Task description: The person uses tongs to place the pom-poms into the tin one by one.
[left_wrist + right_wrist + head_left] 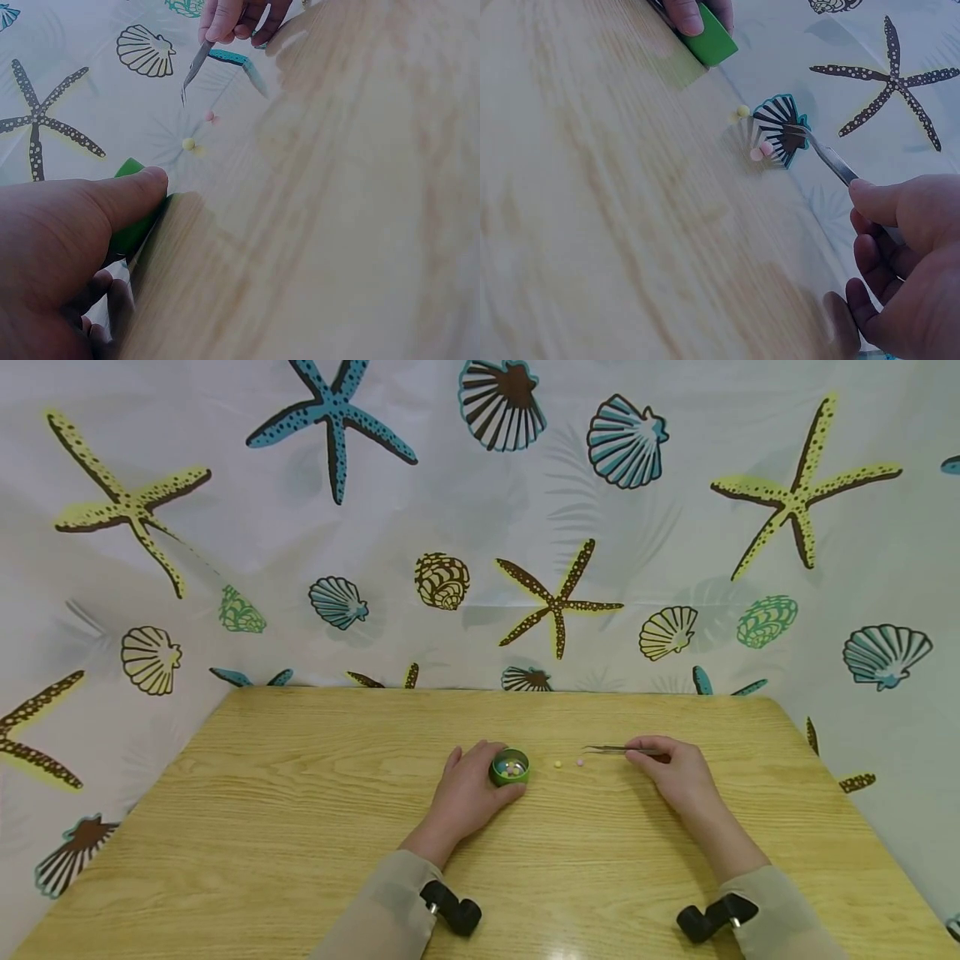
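Observation:
My left hand (472, 785) grips a small round green container (497, 776), thumb on the near side and fingers round the far side. Several small coloured beads (512, 769) lie inside it. To its right, a yellow bead (558, 764) and a pink bead (580, 762) rest on the table. My right hand (672, 768) pinches metal tweezers (832, 161) between thumb and fingers. Their slender tips point left, just above and beyond the pink bead in the head view, with a gap between the prongs and no bead in them.
The wooden table (300, 793) runs back to a white cloth (420, 652) printed with starfish and shells, which also rises at both sides. Black camera mounts sit on the left cuff (401, 893) and the right cuff (776, 910).

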Available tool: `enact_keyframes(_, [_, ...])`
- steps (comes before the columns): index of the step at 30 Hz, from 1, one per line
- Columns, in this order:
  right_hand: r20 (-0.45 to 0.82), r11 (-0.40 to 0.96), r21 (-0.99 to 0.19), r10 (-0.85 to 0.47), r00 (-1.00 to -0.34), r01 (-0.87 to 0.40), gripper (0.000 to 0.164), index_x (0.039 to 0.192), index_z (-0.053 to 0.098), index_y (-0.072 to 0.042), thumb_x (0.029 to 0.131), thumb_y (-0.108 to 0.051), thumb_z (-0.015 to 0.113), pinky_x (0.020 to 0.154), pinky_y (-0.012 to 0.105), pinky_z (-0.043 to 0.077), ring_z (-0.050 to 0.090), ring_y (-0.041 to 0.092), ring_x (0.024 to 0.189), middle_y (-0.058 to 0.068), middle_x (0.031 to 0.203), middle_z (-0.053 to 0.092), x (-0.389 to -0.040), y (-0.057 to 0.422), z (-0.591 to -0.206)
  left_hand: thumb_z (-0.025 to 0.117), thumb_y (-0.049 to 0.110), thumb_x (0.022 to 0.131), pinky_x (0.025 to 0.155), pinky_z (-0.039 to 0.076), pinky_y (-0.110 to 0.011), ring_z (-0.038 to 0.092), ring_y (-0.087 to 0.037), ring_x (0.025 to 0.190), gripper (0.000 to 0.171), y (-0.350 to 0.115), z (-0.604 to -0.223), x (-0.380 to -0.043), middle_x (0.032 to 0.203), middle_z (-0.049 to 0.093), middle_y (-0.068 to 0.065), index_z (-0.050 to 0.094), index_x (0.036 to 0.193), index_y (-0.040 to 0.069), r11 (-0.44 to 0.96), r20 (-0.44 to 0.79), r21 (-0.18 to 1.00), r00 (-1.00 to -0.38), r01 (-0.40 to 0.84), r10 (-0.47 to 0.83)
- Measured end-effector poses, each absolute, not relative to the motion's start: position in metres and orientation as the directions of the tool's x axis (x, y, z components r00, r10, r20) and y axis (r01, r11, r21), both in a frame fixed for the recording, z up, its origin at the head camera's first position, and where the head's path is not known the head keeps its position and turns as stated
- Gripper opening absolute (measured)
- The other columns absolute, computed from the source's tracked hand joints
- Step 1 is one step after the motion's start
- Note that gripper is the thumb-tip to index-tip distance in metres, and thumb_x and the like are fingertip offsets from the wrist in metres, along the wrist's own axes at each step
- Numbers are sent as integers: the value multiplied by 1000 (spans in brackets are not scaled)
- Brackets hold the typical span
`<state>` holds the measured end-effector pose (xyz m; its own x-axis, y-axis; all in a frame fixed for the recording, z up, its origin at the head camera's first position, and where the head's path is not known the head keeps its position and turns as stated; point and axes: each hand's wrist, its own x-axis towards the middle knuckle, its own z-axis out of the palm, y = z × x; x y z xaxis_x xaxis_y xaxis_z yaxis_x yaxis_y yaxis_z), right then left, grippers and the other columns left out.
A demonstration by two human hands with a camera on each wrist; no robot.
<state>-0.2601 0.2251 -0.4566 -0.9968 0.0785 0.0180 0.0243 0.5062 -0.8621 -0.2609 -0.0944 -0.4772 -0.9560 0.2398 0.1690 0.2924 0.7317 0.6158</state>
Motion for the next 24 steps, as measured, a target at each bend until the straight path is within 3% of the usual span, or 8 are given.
enact_keyframes(5, [15,517,-856,63,-998,20,28,130,79,-5,110,-24,74,107,48,52,65,32,121,16,132,74,-260,226,-457,87,33,99,135,14,-59,45,-37,156,66,-94,-477,-261,153,64,-16,62,152,4,732,167,616,-956,292,241])
enact_keyframes(16, [42,558,-830,35,-998,-16,24,126,80,-5,109,-21,74,99,44,54,67,31,116,17,130,75,-261,226,-460,88,33,99,135,15,-59,46,-37,156,66,-94,-478,-262,152,65,-16,62,152,3,733,167,614,-956,293,242])
enact_keyframes(24, [40,557,-831,26,-999,-19,26,129,80,-6,110,-22,74,105,50,53,67,34,121,17,132,74,-261,228,-463,89,30,98,134,17,-61,51,-38,152,65,-95,-478,-260,149,66,-18,62,150,2,722,193,614,-948,318,254])
